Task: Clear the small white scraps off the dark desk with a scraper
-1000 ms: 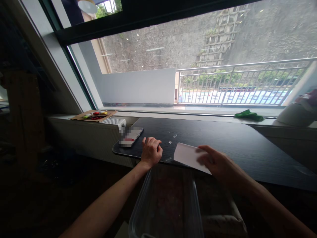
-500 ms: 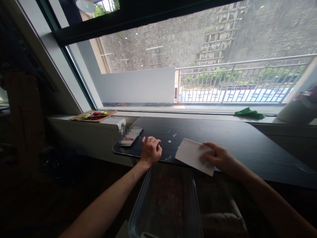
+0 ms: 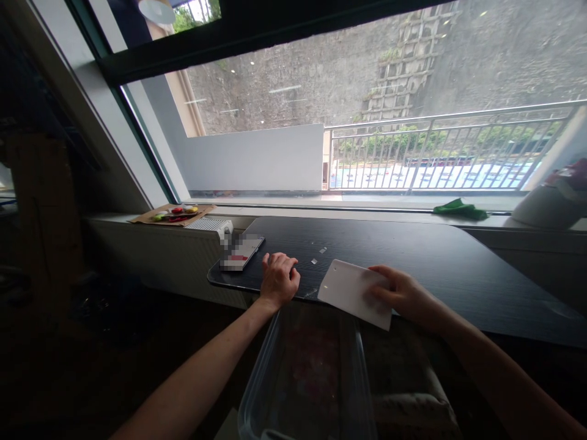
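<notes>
My right hand grips a white flat plastic card and holds it tilted at the near edge of the black tabletop. My left hand rests as a loose fist on the tabletop's near edge, just left of the card. Small white scraps lie on the table between and beyond my hands. A clear plastic bin sits below the table edge, under the card.
A card box with a red stripe lies at the table's left end. On the window sill sit a cardboard tray of coloured pieces and a green cloth. A large window and railing stand behind.
My right hand has shifted the white card slightly left toward the table's near edge, over the bin. My left hand has stayed put.
</notes>
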Demonstrator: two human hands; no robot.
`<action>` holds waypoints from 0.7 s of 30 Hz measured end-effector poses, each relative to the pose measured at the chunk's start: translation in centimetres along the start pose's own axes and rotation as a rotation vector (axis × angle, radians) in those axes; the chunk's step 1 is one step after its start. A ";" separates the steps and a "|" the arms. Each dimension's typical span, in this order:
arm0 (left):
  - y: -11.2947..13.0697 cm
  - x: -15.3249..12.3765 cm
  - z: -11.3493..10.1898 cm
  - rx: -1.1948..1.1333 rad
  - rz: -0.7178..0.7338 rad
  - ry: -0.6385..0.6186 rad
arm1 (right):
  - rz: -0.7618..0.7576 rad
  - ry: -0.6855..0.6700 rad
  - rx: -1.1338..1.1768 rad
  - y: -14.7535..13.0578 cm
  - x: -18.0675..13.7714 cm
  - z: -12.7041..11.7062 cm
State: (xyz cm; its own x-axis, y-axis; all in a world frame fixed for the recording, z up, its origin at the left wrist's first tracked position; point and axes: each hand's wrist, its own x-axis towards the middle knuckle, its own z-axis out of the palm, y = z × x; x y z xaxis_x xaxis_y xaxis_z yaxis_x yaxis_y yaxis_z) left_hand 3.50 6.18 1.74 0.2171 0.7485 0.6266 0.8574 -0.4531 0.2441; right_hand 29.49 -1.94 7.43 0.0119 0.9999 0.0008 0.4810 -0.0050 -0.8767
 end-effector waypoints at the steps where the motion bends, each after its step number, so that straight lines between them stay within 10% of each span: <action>1: 0.0 0.0 0.0 -0.001 0.000 -0.001 | -0.004 0.002 -0.001 0.1 -0.1 -0.1; 21: 0.0 0.0 0.0 -0.007 0.002 -0.007 | 0.067 0.015 0.058 0.4 0.8 0.0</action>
State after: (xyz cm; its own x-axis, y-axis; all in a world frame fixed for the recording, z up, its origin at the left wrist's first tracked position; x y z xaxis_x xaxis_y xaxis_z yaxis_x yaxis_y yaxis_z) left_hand 3.47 6.18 1.77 0.2221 0.7508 0.6221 0.8535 -0.4582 0.2482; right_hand 29.74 -1.14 7.05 0.0555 0.9971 -0.0524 0.4268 -0.0711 -0.9015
